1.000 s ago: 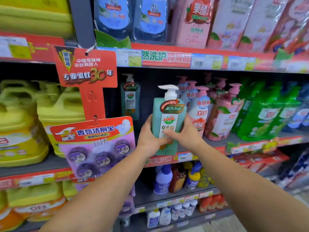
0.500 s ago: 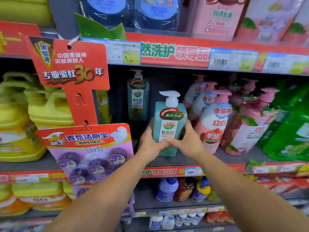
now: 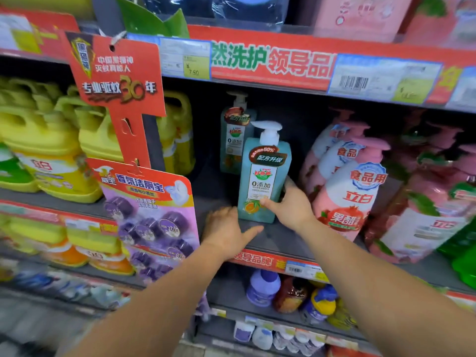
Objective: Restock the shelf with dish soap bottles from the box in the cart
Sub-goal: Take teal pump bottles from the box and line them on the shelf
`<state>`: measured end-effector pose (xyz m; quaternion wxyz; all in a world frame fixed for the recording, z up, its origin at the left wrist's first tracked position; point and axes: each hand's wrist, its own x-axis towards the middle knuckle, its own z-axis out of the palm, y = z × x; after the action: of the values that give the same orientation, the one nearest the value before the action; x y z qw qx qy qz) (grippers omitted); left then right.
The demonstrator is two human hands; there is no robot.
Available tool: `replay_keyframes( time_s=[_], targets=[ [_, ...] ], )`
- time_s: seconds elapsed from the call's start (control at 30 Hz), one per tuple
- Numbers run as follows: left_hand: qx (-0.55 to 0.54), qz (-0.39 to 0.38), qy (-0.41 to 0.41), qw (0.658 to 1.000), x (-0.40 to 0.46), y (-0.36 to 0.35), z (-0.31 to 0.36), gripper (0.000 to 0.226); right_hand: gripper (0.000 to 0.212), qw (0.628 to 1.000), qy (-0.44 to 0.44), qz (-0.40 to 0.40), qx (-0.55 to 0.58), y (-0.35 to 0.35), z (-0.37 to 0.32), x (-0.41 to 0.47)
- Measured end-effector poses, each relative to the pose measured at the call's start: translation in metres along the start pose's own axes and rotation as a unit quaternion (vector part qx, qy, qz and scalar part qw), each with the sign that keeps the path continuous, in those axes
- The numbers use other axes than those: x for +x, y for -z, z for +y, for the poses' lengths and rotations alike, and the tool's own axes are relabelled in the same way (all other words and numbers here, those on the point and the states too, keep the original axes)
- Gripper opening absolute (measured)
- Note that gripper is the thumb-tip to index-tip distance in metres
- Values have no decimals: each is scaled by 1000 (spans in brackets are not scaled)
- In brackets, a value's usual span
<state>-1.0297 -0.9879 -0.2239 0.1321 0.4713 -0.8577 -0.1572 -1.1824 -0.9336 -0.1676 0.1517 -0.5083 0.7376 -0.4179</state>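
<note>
A teal dish soap bottle (image 3: 264,176) with a white pump stands upright on the grey shelf (image 3: 273,238), in front of a second teal bottle (image 3: 235,135) set deeper in. The right hand (image 3: 289,204) grips the front bottle's lower right side, thumb across the label, fingers behind. The left hand (image 3: 226,231) is off the bottle, just left of its base, fingers relaxed and spread above the shelf board. Pink pump bottles (image 3: 350,191) stand immediately right of the bottle; yellow jugs (image 3: 49,150) sit well to its left.
</note>
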Motion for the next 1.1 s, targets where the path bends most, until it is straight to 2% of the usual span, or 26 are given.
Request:
replay_keyframes(
  time_s=[0.07, 0.13, 0.3, 0.57, 0.87, 1.1],
  targets=[
    [76, -15, 7, 997, -9, -8, -3, 88, 58, 1000, 4, 1, -7, -3, 0, 3],
    [94, -6, 10, 996, -18, -13, -5, 92, 55, 1000, 8, 6, -8, -7, 1, 6],
    [62, 58, 18, 996, -25, -16, -4, 84, 53, 1000, 11, 15, 10, -18, 2, 14],
    [-8, 56, 62, 996, -18, -15, -5, 75, 57, 999, -11, -7, 45, -38, -5, 39],
    [-49, 35, 81, 995, -15, -10, -6, 73, 63, 999, -21, -13, 32, -53, -13, 66],
    [-50, 39, 80, 995, -15, -11, -5, 72, 53, 999, -24, -4, 40, -64, -13, 73]
  ],
)
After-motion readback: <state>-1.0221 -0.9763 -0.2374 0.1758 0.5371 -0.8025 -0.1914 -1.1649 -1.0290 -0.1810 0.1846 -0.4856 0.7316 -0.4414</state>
